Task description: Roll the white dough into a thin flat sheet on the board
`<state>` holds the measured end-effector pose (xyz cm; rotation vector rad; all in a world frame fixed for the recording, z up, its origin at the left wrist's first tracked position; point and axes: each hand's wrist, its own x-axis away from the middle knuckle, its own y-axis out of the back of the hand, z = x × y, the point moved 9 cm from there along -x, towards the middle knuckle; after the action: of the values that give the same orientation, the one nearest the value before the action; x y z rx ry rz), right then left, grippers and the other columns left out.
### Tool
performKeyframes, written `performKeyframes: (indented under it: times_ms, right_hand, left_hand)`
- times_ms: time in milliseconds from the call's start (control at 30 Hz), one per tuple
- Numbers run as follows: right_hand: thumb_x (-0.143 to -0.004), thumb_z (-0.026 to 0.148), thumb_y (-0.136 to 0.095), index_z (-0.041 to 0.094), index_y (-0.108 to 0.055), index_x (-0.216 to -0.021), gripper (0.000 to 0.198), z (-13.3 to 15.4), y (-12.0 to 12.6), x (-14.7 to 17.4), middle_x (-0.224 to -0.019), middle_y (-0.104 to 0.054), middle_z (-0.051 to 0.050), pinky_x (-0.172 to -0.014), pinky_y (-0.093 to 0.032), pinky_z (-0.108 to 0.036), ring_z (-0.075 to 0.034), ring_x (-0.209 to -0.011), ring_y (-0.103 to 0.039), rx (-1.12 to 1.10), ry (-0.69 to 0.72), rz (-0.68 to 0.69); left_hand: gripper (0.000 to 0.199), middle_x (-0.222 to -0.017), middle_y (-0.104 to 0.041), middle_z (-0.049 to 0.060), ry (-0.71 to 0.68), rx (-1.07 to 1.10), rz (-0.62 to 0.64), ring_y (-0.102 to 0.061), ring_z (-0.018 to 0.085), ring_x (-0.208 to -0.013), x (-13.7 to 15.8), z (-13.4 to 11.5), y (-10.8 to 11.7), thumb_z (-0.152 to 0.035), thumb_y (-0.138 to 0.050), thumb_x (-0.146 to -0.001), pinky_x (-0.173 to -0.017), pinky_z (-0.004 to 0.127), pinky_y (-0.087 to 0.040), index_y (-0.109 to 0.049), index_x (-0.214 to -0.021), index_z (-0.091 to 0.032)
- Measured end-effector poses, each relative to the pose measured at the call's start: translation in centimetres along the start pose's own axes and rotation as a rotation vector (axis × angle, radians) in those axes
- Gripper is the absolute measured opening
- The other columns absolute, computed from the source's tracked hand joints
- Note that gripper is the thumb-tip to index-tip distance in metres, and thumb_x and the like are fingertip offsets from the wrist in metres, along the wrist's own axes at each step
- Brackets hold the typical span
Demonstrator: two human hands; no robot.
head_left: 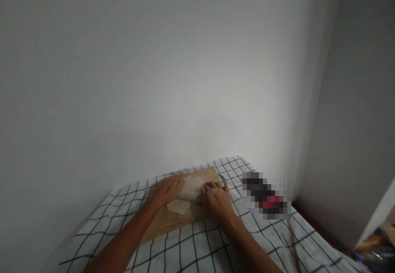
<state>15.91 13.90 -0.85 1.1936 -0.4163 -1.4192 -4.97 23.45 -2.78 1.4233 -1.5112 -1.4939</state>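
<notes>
The left hand (169,188) and right hand (214,197) grasp the pin (190,195) at left and right, over dough (179,207) on a board (165,225).

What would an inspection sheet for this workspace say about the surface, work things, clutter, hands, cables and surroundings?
Surface: white cloth with dark checks, carrying a wooden board.
Work things: pale, flattened dough on the board; what looks like a pale rolling pin lies across it.
Clutter: dark and red items right of the board, pixelated beyond recognition.
Hands: left hand and right hand on the pin, towards its two ends.
Cables: none identifiable; a thin brownish strand at lower right is too blurred to name.
Surroundings: pale wall behind; blurred, shiny things at the lower right edge.
</notes>
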Motion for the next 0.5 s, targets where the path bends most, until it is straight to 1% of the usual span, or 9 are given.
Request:
performKeyframes:
  times_ms: [100,167,300,400,500]
  right_hand:
    - [-0.11,0.034,-0.036,0.024,-0.072,-0.105,0.038,0.8,0.0,0.4,-0.117,-0.074,-0.008,-0.094,-0.037,-0.043,-0.026,-0.115,-0.062,-0.02,0.03,0.011]
    - [-0.11,0.034,-0.035,0.024,-0.072,-0.104,0.039,1.4,0.0,0.7,-0.116,-0.075,-0.008,-0.094,-0.037,-0.043,-0.025,-0.115,-0.063,-0.019,0.055,0.01]
    - [-0.109,0.032,-0.037,0.023,-0.072,-0.104,0.037,2.0,0.1,1.1,-0.115,-0.075,-0.01,-0.095,-0.037,-0.043,-0.026,-0.113,-0.064,-0.003,0.073,0.003]
    - [-0.109,0.031,-0.037,0.02,-0.072,-0.104,0.037,2.3,0.1,1.3,-0.113,-0.075,-0.012,-0.093,-0.039,-0.044,-0.027,-0.113,-0.064,0.004,0.083,0.003]
    - [-0.108,0.032,-0.039,0.017,-0.073,-0.104,0.038,2.7,0.1,1.4,-0.113,-0.074,-0.016,-0.093,-0.041,-0.046,-0.029,-0.112,-0.065,0.016,0.072,0.0]
  left_hand:
    - [0.051,-0.152,-0.058,0.006,0.021,-0.078,0.015,-0.05,0.026,-0.143,2.3,0.3,0.1,-0.037,-0.036,-0.102,-0.125,0.046,-0.025,-0.055,-0.149,-0.025]
    - [0.051,-0.152,-0.058,0.007,0.026,-0.109,-0.012,-0.05,0.027,-0.144,3.8,0.2,0.6,-0.035,-0.037,-0.102,-0.126,0.048,-0.025,-0.056,-0.148,-0.024]
    - [0.054,-0.155,-0.054,0.01,-0.007,-0.167,-0.055,-0.045,0.026,-0.148,6.1,-0.6,1.3,-0.031,-0.03,-0.103,-0.127,0.049,-0.024,-0.055,-0.148,-0.018]
    - [0.055,-0.155,-0.053,0.013,-0.005,-0.167,-0.054,-0.046,0.028,-0.147,7.6,-0.7,1.3,-0.031,-0.029,-0.102,-0.127,0.052,-0.027,-0.055,-0.148,-0.016]
    - [0.053,-0.154,-0.055,0.014,-0.04,-0.156,-0.078,-0.048,0.031,-0.145,9.3,-1.0,1.6,-0.033,-0.032,-0.102,-0.125,0.056,-0.03,-0.056,-0.147,-0.018]
